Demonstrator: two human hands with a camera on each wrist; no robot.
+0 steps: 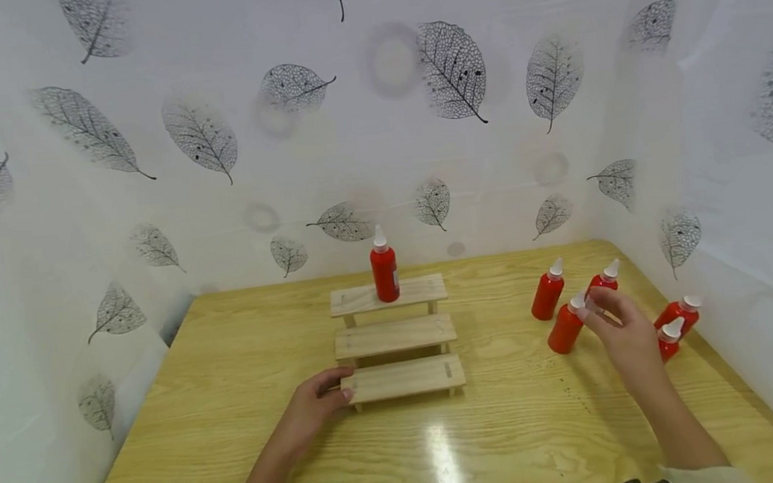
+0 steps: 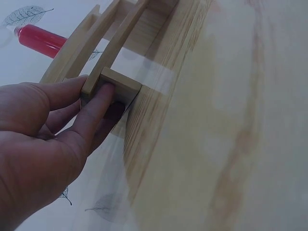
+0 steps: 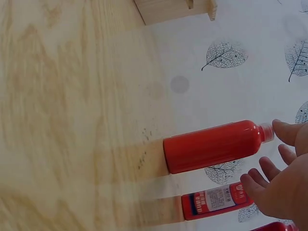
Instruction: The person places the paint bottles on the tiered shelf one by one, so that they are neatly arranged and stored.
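Note:
My left hand [image 1: 313, 407] pinches the left end of the lowest step of a wooden three-step stand [image 1: 403, 379]. In the left wrist view, the thumb lies on the board and fingers [image 2: 91, 115] reach against its end support. On the top step stands a red bottle with a white pointed cap [image 1: 385, 275]. At the right, my right hand [image 1: 625, 337] is at the cap of another upright red bottle [image 1: 565, 330], thumb beside the cap and fingers spread apart. In the right wrist view, the thumb hides the tip of this bottle's cap [image 3: 267, 132].
Behind the right hand's bottle stand two more red bottles, one to the left [image 1: 547, 295] and one partly hidden by the hand [image 1: 603, 282]. Two others [image 1: 677, 316] overlap near the table's right edge. Leaf-patterned white curtain [image 1: 393, 144] surrounds the wooden table [image 1: 251, 333].

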